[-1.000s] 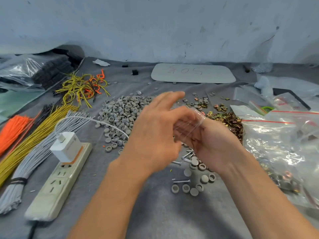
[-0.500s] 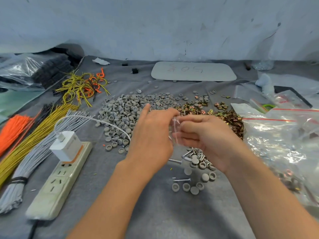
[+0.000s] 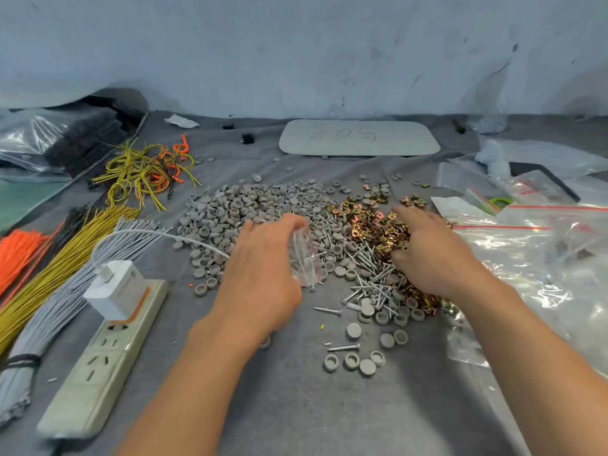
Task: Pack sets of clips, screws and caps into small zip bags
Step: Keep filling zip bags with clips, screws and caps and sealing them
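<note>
Gripping the bag (image 3: 306, 258) in our left hand (image 3: 263, 274) over the middle of the surface (image 3: 296, 406), close to the parts for easy filling, we rest our right hand (image 3: 434, 258), fingers (image 3: 408, 213) spread, on the clips (image 3: 368, 222) (screws (image 3: 371, 278) and caps (image 3: 250, 205) lie just beside), likely to gather some.

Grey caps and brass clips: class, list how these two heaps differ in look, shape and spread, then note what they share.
Colour: the grey caps are dull grey; the brass clips are shiny gold. Shape: the caps are round, the clips squarish. Spread: the caps cover a wider patch than the clips. The right hand lies over the clips, not the caps. Both lie loose on the grey cloth, mixing with screws.
</note>
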The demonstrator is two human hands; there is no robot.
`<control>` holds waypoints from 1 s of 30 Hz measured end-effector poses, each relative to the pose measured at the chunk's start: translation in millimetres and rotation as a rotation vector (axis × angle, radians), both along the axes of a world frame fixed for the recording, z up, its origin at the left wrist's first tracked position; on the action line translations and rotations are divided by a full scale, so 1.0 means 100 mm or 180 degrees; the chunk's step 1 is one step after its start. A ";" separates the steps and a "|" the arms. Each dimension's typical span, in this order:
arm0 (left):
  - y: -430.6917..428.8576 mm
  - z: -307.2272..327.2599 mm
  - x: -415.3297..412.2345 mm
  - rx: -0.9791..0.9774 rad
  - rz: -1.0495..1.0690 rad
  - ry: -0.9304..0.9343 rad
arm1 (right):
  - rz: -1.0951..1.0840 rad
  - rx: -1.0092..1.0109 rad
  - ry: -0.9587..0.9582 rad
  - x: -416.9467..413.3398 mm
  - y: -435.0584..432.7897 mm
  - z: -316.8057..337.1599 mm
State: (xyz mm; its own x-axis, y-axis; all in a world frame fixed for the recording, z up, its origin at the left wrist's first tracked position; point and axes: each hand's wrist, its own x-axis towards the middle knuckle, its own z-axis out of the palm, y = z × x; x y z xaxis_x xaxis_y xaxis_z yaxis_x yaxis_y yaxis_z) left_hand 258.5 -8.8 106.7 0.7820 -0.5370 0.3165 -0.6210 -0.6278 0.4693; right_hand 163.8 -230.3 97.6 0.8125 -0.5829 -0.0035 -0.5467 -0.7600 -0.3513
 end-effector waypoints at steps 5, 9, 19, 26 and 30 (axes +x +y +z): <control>-0.14 -0.09 0.06 0.0113 -0.0093 0.0092 | 0.0006 -0.0512 0.0534 0.12 -0.10 -0.05; -0.25 -0.14 0.07 0.0257 -0.0175 0.0290 | 0.0124 -0.0287 0.0268 0.16 -0.01 -0.08; -0.23 0.00 -0.03 0.1382 -0.0740 0.0386 | -0.0213 -0.0152 -0.0276 -0.01 -0.02 -0.05; -0.34 0.02 -0.22 -0.0648 -0.0476 0.0491 | -0.0192 0.0681 -0.1689 -0.12 0.14 0.07; -0.44 0.02 -0.29 -0.0981 -0.0471 0.0569 | -0.0040 0.2574 -0.1975 -0.13 0.33 0.11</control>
State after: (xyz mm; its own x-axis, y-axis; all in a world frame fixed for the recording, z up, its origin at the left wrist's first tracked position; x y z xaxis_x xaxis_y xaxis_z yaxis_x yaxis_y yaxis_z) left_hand 229.4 -53.2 108.4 0.7605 -0.5492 0.3463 -0.5857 -0.3501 0.7310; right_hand 151.2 -196.9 108.2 0.7989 -0.6012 0.0196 -0.0999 -0.1648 -0.9813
